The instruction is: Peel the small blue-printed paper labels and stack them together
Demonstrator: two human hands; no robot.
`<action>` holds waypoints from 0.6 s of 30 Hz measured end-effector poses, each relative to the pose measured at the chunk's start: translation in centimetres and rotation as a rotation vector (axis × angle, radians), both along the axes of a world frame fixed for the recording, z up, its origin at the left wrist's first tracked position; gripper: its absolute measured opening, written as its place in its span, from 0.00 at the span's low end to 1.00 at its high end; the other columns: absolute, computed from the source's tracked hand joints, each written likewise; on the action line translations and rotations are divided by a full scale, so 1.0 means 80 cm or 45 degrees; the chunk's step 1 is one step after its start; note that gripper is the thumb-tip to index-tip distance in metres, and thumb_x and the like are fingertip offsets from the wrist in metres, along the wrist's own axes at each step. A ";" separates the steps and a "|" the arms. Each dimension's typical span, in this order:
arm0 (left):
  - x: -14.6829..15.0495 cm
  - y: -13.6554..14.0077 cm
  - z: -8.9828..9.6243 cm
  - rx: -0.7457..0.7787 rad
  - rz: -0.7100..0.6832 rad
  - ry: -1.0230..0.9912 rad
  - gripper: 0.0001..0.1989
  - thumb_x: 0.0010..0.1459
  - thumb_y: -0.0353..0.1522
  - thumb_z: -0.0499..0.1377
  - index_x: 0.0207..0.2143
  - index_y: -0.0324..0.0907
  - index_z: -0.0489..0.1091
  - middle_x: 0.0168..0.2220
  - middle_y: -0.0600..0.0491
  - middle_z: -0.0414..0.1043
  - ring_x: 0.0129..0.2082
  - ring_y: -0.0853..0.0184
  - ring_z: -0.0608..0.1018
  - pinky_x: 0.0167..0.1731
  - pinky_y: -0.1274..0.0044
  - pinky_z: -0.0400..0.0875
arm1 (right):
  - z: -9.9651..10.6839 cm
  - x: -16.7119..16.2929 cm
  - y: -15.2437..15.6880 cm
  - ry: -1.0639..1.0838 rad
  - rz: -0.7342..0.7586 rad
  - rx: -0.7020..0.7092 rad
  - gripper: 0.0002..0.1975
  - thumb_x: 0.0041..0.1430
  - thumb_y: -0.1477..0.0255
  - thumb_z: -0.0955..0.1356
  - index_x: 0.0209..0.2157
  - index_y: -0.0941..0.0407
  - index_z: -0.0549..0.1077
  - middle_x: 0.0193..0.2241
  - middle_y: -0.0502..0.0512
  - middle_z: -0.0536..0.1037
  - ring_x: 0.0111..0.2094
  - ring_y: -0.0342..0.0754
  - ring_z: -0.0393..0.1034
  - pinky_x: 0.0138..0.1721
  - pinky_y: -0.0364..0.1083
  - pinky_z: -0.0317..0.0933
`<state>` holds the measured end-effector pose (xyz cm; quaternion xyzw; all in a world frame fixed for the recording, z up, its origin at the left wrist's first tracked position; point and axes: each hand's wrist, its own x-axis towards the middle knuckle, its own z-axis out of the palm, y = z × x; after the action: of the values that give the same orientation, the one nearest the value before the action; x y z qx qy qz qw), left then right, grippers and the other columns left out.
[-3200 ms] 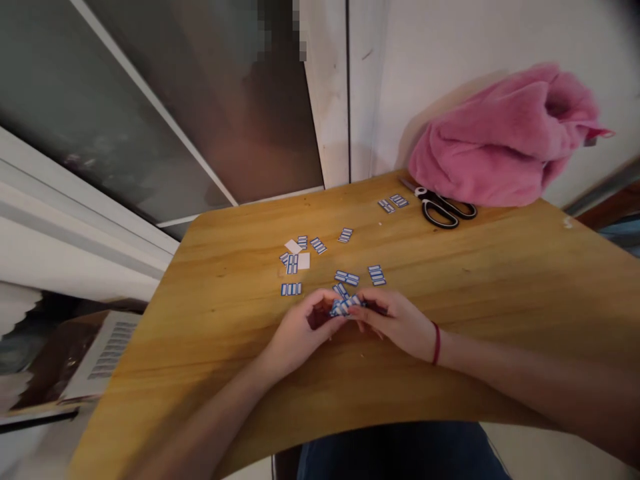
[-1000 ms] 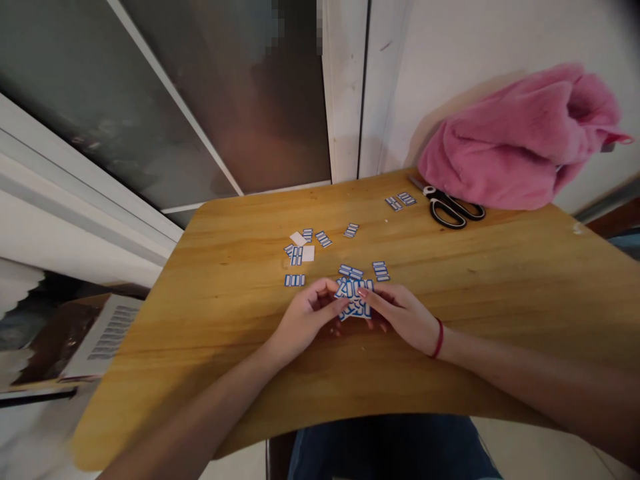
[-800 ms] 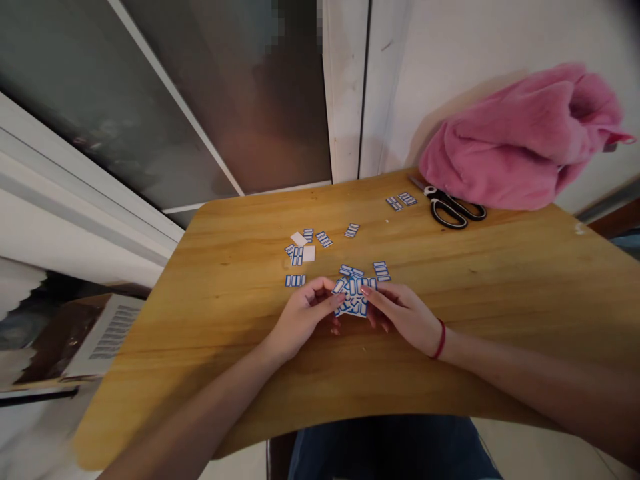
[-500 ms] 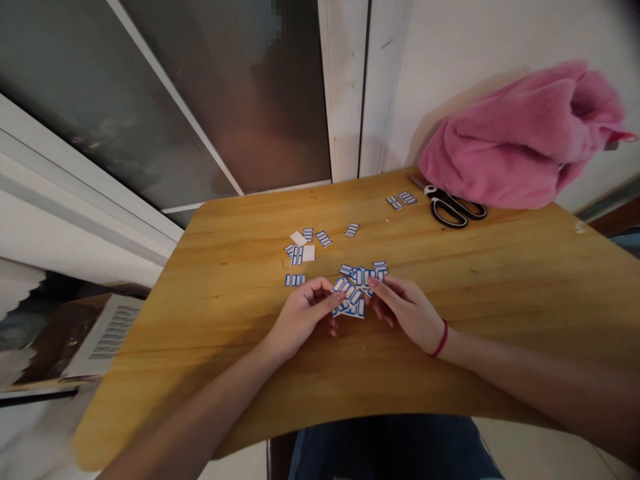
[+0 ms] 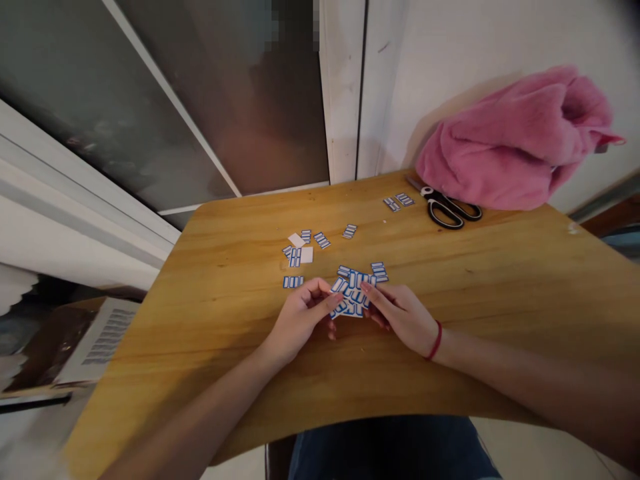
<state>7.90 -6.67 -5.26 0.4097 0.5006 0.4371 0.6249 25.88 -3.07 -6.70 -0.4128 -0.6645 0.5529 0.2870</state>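
Observation:
My left hand pinches a small white label sheet with blue-edged boxes between thumb and fingers. Opposite it, my right hand is closed, thumb on top, on another label sheet. Between the hands, several such sheets overlap in a loose bunch; which of them lie on the table and which are held I cannot fully tell. One label sheet lies just beyond my right fingertips. To the left, past my left hand, rests a single label sheet on the wood.
More label sheets and blank white pieces lie farther back on the wooden table. Black-handled scissors sit at the back right beside a pink plush bundle. A cardboard box stands left of the table.
My right hand has moved slightly left, bringing its label sheet closer to the bunch at my left hand. The sheet beyond my right fingers shows more fully now.

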 end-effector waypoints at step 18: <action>-0.003 -0.002 -0.004 -0.056 -0.211 0.247 0.16 0.53 0.42 0.61 0.29 0.41 0.59 0.18 0.64 0.62 0.09 0.78 0.63 0.06 0.88 0.53 | -0.004 -0.002 0.009 0.106 0.114 -0.014 0.23 0.60 0.53 0.60 0.23 0.58 0.64 0.15 0.45 0.65 0.16 0.36 0.54 0.17 0.37 0.47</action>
<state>7.69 -6.86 -5.54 0.4764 0.5325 0.3312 0.6163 25.73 -2.34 -7.01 -0.3609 -0.6668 0.5854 0.2873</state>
